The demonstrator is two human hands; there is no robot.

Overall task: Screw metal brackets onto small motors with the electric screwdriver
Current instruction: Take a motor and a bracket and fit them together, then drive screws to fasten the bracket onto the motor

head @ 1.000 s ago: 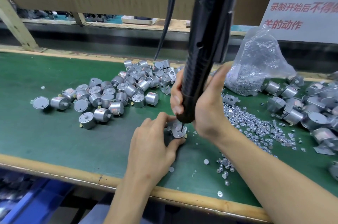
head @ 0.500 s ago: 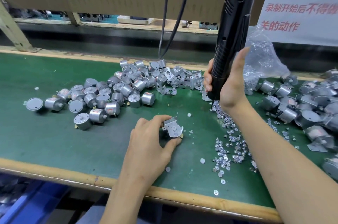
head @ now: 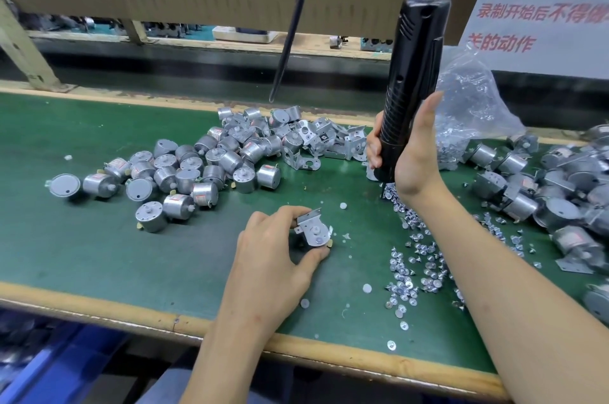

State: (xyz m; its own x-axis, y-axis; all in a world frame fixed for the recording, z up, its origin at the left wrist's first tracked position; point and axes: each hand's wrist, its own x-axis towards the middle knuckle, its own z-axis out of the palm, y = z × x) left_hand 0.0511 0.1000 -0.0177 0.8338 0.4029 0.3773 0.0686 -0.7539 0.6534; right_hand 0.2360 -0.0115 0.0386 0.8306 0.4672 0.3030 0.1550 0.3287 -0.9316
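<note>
The left hand [head: 273,258] pinches a small motor [head: 314,230] with a metal bracket on top, held on the green mat [head: 99,239]. The right hand [head: 412,156] grips the black electric screwdriver [head: 412,74] upright, its tip seemingly just above the scattered screws [head: 415,272], though the wrist hides it. Bare motors [head: 197,166] lie piled to the left, loose brackets [head: 329,140] behind them, and a clear plastic bag [head: 468,100] stands behind the right hand.

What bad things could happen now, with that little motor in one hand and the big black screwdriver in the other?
1. The left hand pinches the motor with its bracket right beside the screw spot, so the electric screwdriver held by the right hand might slip onto a finger.
2. Loose screws lie near the table edge; the right forearm could sweep some off.
</note>
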